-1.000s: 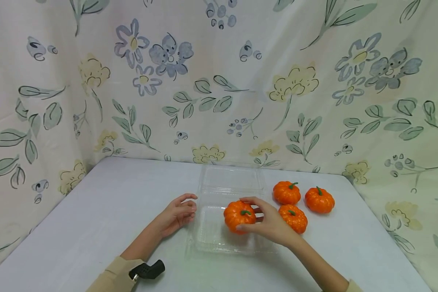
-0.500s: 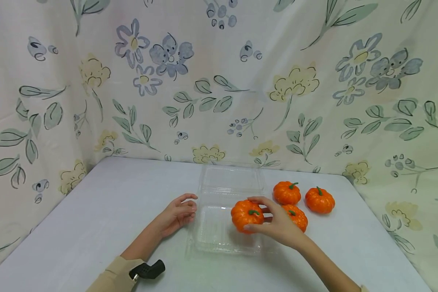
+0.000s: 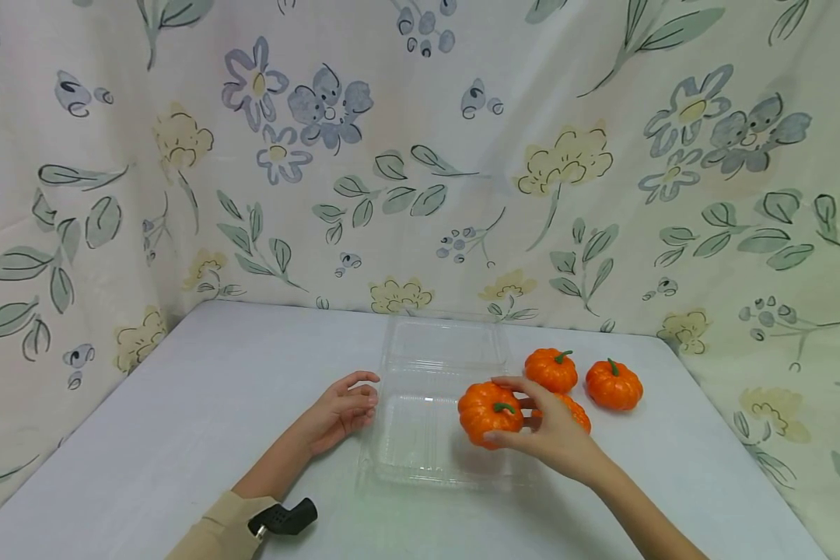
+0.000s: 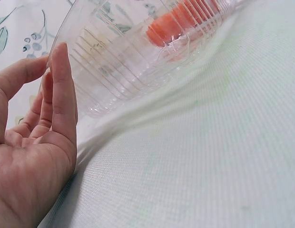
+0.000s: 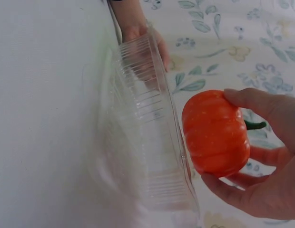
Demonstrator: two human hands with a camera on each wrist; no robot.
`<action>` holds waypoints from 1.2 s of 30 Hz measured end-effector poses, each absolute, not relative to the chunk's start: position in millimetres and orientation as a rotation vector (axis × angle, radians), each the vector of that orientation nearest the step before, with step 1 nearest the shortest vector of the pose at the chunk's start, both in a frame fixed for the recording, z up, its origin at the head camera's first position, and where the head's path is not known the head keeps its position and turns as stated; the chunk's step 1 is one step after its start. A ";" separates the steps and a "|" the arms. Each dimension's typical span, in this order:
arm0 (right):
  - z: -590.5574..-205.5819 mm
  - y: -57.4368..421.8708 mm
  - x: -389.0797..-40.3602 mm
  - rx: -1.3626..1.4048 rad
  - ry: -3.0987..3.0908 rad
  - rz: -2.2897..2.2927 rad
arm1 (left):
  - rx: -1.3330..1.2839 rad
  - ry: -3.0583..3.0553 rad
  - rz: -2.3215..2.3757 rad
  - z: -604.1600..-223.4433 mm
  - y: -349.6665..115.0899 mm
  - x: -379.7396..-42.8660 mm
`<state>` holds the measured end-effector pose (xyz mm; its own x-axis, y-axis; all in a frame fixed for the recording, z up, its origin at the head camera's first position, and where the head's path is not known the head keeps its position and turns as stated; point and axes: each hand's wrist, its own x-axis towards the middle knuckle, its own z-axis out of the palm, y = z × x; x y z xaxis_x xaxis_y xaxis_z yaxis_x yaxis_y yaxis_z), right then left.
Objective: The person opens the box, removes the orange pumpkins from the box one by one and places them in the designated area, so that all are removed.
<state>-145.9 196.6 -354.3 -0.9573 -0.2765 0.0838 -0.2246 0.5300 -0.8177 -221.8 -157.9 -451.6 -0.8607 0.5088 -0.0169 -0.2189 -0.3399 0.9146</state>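
Note:
My right hand grips a small orange toy pumpkin with a green stem, thumb and fingers on its sides. It hangs over the right part of a clear plastic clamshell box. In the right wrist view, the pumpkin shows just above the box's rim. My left hand is at the box's left side with its fingers loosely bent. In the left wrist view, the fingertips of the left hand are right at the ribbed wall.
Three more toy pumpkins stand right of the box: one at the back, one farther right, and one partly hidden by the right hand. The raised lid is at the box's back. A floral curtain hangs behind the white table.
My right hand has moved the held pumpkin to the right over the box, now covering more of the nearest pumpkin behind it. The left hand and the box stay in place.

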 end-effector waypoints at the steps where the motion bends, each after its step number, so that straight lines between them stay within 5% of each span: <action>1: -353.6 198.0 -145.3 -0.434 2.701 -1.428 | 0.379 1.458 2.225 -451.7 -157.9 -221.9; 36: -336.5 245.2 -124.4 -0.264 2.881 -1.423 | 0.366 1.447 2.231 -449.8 -158.1 -220.6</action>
<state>-124.4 245.2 -336.5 -0.9832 -0.1099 0.1458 -0.1826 0.5977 -0.7806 -220.6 -158.1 -449.8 -0.8619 0.5066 -0.0231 -0.2277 -0.3459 0.9102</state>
